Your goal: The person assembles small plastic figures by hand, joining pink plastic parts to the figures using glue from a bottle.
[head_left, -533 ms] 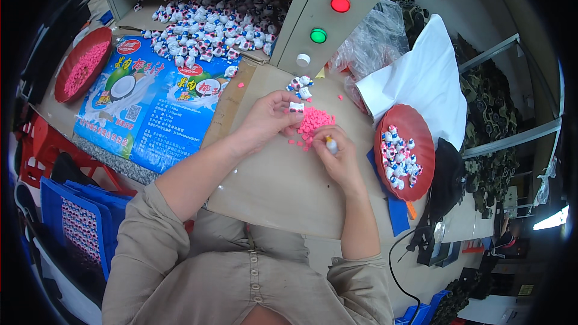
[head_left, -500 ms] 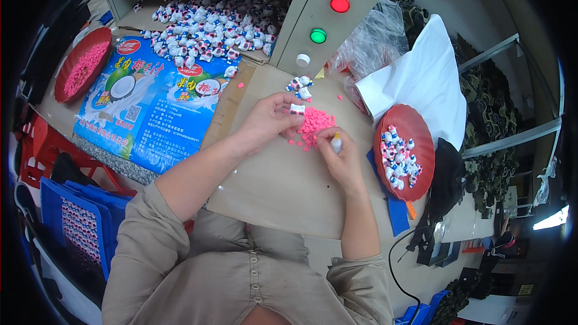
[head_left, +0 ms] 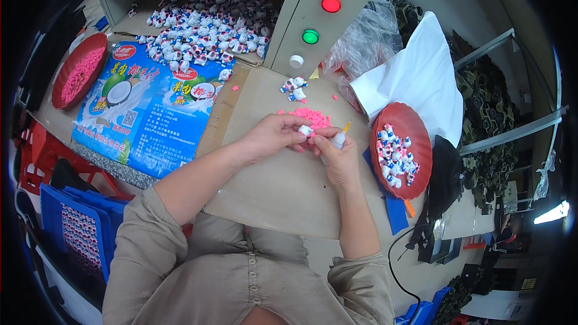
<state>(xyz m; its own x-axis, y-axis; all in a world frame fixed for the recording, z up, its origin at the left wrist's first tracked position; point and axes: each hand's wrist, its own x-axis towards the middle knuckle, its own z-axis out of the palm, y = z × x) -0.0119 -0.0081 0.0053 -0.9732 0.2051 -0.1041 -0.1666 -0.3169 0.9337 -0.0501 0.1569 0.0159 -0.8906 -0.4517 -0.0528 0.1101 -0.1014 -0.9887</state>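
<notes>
My left hand (head_left: 276, 135) is closed, pinching a small white figurine (head_left: 306, 129) between thumb and fingers. My right hand (head_left: 341, 161) meets it from the right, its thumb and fingertips at the figurine, where a bit of pink shows. Tucked in that same right hand is a small white glue bottle (head_left: 339, 139) with a yellow nozzle, tip pointing up and away. Just beyond both hands lies a heap of small pink pieces (head_left: 313, 117), partly covered by my fingers. Several white and blue figurines (head_left: 294, 88) sit behind the heap.
At right, a red scalloped bowl (head_left: 423, 144) holds several figurines; another red bowl (head_left: 62, 97) at far left holds pink pieces. A grey metal housing (head_left: 289, 30) with red and green buttons stands behind, many figurines spilling from its opening onto blue printed cardboard (head_left: 141, 126).
My left hand has lowered the figurine toward me. My right hand has come leftward to meet it, and the glue bottle now tilts with its nozzle up and away. The view has shifted slightly.
</notes>
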